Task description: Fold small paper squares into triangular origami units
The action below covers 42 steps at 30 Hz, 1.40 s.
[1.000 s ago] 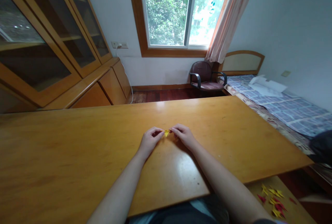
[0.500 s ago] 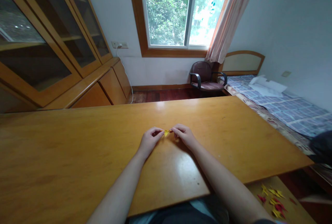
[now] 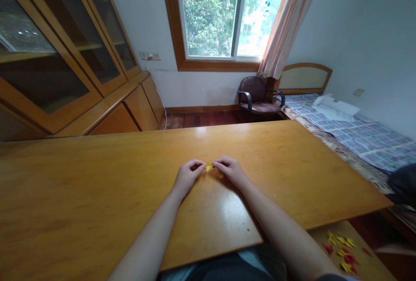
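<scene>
A small yellow folded-paper piece, which looks like an origami crane (image 3: 208, 167), is held just above the wooden table (image 3: 107, 177). My left hand (image 3: 191, 173) pinches its left end between thumb and fingertips. On the other side, my right hand (image 3: 229, 168) is closed in a pinch on its right end. A pointed yellow part hangs down between the two hands. The fine folds are too small to make out.
Several yellow and red folded-paper pieces (image 3: 346, 255) lie on a lower wooden surface at the bottom right. Beyond the table stand an armchair (image 3: 256, 94) and a bed (image 3: 360, 135). A glass-fronted cabinet (image 3: 65, 77) is at the left.
The fingers of my right hand have shifted slightly around the paper's right end. My left hand and the paper stay almost in place.
</scene>
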Tool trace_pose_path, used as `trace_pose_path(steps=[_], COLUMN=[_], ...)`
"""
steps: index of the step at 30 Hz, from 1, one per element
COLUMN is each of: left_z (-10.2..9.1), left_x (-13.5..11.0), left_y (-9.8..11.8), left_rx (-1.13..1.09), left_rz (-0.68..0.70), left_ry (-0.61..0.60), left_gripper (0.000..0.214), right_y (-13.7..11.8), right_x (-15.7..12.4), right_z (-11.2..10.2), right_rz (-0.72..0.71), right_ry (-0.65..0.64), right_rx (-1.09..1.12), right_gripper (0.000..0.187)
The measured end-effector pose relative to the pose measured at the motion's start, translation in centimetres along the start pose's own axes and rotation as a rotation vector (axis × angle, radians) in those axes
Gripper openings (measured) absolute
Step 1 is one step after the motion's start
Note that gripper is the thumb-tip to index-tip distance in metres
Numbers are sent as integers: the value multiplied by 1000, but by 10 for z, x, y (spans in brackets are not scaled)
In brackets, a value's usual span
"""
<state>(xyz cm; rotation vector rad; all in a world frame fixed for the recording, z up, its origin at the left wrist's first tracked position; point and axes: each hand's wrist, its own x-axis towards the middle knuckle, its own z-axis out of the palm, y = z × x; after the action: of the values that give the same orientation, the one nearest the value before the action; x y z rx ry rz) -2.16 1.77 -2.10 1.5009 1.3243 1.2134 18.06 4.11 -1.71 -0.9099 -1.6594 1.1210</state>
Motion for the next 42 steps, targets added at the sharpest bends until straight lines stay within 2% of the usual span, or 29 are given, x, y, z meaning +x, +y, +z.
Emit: trace_pose_path(steps=[9,23,34,37,42], left_z=[0,1,1,0,0], left_x=[0,-3,-3,-4,-8], left_y=[-1,-1,1,1,8], left_rx=[29,63,107,125,233], left_rz=[21,77,143,190,348], left_ry=[-26,-18,24,63,132], left_gripper=[20,16,15,15,11], right_y=[5,5,5,5,9], right_x=[1,0,0,1,1], right_z=[1,1,2,2,3], right_rz=[-21,-108,-93,-60,-12], right_ry=[31,91,96,90,91], right_rx=[-50,-193,-161,-135,-70], right_gripper=[31,22,21,22,24])
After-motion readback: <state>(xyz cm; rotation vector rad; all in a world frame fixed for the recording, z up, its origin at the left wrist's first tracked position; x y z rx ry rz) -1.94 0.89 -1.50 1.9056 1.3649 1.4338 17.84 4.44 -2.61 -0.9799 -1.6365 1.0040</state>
